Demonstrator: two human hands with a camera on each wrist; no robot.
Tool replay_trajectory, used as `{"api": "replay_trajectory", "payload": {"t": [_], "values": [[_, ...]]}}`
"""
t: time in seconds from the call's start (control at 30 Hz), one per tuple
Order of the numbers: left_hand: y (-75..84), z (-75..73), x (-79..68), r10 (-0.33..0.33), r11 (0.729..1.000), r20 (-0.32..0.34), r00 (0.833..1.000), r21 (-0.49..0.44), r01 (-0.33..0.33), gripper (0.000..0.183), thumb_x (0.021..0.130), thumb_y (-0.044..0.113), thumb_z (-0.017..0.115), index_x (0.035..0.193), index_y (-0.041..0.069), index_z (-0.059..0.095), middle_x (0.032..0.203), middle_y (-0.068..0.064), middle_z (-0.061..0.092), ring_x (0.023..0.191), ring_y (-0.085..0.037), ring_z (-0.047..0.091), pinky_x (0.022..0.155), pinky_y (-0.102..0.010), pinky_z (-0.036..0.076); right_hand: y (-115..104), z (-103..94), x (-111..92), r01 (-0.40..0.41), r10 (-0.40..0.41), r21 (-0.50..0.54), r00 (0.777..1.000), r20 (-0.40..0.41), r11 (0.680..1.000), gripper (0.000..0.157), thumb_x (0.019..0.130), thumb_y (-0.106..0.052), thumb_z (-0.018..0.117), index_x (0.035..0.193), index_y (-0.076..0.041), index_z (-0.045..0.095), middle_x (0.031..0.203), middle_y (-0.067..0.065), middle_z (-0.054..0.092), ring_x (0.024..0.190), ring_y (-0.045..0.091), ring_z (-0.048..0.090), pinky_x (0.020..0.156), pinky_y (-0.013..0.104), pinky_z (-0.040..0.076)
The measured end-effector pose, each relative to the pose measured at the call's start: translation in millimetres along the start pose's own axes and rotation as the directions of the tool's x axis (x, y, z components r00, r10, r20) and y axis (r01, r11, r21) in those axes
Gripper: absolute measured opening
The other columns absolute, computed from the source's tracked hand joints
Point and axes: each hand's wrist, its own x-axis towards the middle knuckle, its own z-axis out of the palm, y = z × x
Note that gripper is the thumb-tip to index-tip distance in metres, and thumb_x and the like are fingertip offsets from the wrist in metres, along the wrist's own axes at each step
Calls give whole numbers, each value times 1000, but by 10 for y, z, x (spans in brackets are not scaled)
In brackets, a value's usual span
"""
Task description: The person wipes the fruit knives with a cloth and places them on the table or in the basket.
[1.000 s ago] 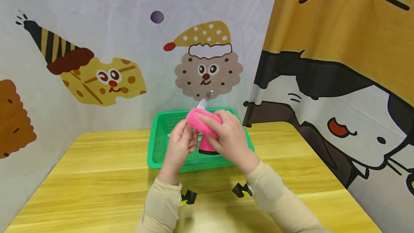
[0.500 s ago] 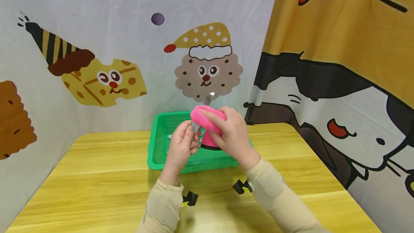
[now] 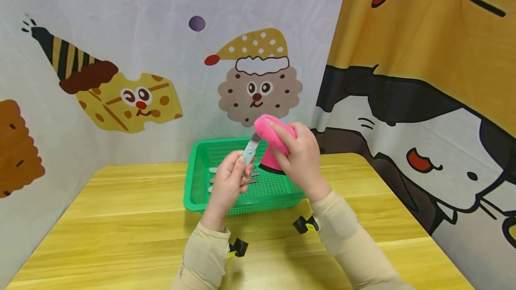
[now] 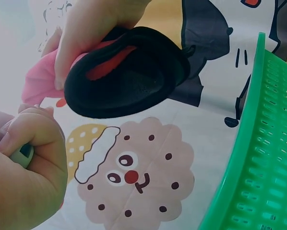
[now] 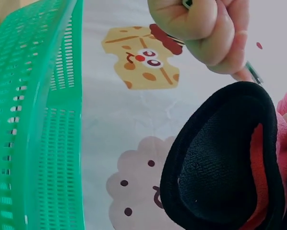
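Observation:
In the head view my left hand (image 3: 229, 177) pinches the pale green handle of a knife (image 3: 248, 152), its blade slanting up to the right. My right hand (image 3: 301, 158) grips a pink cloth mitt (image 3: 262, 127) folded over the blade's outer end, so the tip is hidden. The mitt's loose, black-edged lower part hangs over the basket. Its wide black opening (image 4: 134, 91) faces the left wrist view, with red lining showing inside. In that view the handle's end pokes out of my curled left fingers (image 4: 42, 127).
Below both hands a green perforated basket (image 3: 195, 173) stands on the wooden table (image 3: 133, 218). Several slim pieces with pale handles (image 3: 212, 170) lie inside it on the left. A printed cloth (image 3: 153, 21) hangs behind the table, and a yellow one (image 3: 423, 26) at the right.
The mitt in my right hand has slid up and right along the blade, baring the handle joint and lower blade. The tip, seen beyond the cloth before, is now covered. My left hand barely moved.

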Motion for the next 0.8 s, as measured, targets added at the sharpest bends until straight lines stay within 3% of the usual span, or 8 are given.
{"api": "replay_trajectory", "payload": {"t": [0.47,0.8], "values": [[11,-17,-1,25,999,6,1000,-40,-25,34,110,21,35,113,-10,49,76,-4,41,50,-5,29,42,-18,25,130,-65,-81,-152,158,64,984,-85,986,40,85,-9,70,124,-13,66,94,20,57,86,36,54,64,47,44],[6,-35,4,2,999,-39,999,-43,-4,33,110,19,34,114,-9,50,77,-4,41,51,-5,29,42,-17,25,-14,-57,-125,-60,62,104,998,-18,993,36,86,-13,68,122,-10,66,93,17,56,84,33,54,69,46,45]]}}
